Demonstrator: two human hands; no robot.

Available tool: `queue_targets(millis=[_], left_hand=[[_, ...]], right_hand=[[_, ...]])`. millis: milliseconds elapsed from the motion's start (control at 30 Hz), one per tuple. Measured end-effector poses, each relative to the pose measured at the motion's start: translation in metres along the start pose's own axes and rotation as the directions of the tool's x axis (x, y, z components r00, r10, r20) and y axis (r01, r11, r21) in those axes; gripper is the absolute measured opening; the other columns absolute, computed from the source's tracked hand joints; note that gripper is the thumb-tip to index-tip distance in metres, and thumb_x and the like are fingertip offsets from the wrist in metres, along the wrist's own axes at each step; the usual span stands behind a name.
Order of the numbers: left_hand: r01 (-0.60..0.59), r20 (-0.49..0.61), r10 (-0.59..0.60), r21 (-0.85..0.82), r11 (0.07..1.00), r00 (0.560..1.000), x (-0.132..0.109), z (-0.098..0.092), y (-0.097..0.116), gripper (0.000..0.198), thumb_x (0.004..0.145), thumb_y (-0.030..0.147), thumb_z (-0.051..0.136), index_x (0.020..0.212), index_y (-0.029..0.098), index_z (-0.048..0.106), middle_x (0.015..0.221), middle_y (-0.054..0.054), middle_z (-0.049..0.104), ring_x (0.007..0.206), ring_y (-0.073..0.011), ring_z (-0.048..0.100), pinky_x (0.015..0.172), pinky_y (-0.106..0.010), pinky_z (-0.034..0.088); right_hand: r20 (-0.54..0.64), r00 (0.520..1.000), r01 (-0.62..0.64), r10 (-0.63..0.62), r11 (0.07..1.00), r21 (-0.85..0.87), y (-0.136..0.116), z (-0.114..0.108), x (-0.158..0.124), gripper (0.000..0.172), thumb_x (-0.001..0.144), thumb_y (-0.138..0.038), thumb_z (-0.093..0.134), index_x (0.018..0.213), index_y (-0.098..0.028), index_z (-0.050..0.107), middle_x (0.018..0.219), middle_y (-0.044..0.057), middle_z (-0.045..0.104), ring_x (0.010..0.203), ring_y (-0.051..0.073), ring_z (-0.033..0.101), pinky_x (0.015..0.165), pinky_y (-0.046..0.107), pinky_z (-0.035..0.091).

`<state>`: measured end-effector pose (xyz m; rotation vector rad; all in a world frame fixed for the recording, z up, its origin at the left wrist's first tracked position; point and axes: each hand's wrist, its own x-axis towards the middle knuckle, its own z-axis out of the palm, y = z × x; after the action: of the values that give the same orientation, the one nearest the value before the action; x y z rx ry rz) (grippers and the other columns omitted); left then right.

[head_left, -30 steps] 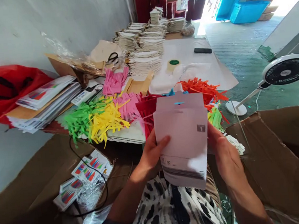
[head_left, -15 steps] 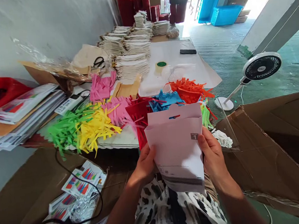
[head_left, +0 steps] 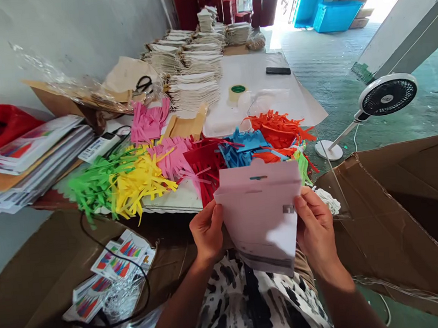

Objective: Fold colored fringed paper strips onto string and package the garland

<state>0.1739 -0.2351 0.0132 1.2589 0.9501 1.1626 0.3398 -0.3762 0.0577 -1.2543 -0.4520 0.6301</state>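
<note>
I hold a stack of white hang-tab header cards point(head_left: 262, 211) upright over my lap, its blank back facing me. My left hand point(head_left: 207, 230) grips the stack's left edge, fingers curled behind it. My right hand point(head_left: 315, 224) pinches the right edge, thumb on the front beside a small grey square mark. Just beyond the cards, on the table edge, lie bunches of fringed coloured paper: green point(head_left: 91, 181), yellow point(head_left: 140, 183), pink point(head_left: 173, 157), red point(head_left: 204, 167), blue point(head_left: 244, 144) and orange point(head_left: 276, 126).
Printed card stacks point(head_left: 32, 158) sit at the left, more printed cards point(head_left: 113, 261) and a black cable point(head_left: 125, 272) on the cardboard below. Tape roll point(head_left: 238, 92), scissors point(head_left: 143, 84), phone point(head_left: 278, 71) and white piles point(head_left: 193, 80) lie farther back. A cardboard box point(head_left: 404, 210) and fan point(head_left: 384, 98) stand right.
The card stack has dropped slightly and tilted, and my left thumb has shifted from the card's face to its left edge. The view swung left and down, revealing the blue fringe.
</note>
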Motion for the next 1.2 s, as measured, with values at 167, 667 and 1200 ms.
queue_targets(millis=[167,667,1200], left_hand=[[0.044,0.024,-0.043,-0.03,0.999,0.999,-0.008,-0.003,-0.009,0.039,0.085,0.054,0.08,0.069,0.019,0.075,0.062,0.0,0.062,0.064,-0.0171,0.057,0.058,-0.026,0.042],[0.081,0.041,-0.071,-0.341,0.937,0.997,-0.01,0.021,0.014,0.03,0.077,0.039,0.094,0.097,0.024,0.077,0.088,-0.002,0.08,0.073,-0.0138,0.071,0.069,-0.022,0.051],[0.253,-0.106,-0.335,-0.459,0.852,0.936,-0.002,0.026,0.015,0.05,0.047,0.04,0.106,0.068,0.018,0.067,0.075,0.002,0.075,0.075,-0.0122,0.071,0.072,-0.021,0.052]], right_hand=[[-0.038,0.997,-0.059,0.061,0.997,0.054,-0.005,0.001,-0.001,0.029,0.092,-0.051,0.077,0.107,-0.027,0.078,0.077,-0.001,0.068,0.06,0.015,0.055,0.053,0.026,0.045],[-0.073,0.946,0.215,-0.317,0.779,-0.589,0.021,-0.003,-0.008,0.044,0.106,-0.052,0.052,0.128,-0.021,0.074,0.091,0.004,0.069,0.077,0.019,0.057,0.069,0.029,0.043],[-0.277,0.923,0.192,-0.267,0.943,-0.271,0.028,0.005,-0.008,0.025,0.092,-0.044,0.079,0.102,-0.021,0.074,0.077,-0.004,0.058,0.06,0.009,0.045,0.058,0.024,0.039]])
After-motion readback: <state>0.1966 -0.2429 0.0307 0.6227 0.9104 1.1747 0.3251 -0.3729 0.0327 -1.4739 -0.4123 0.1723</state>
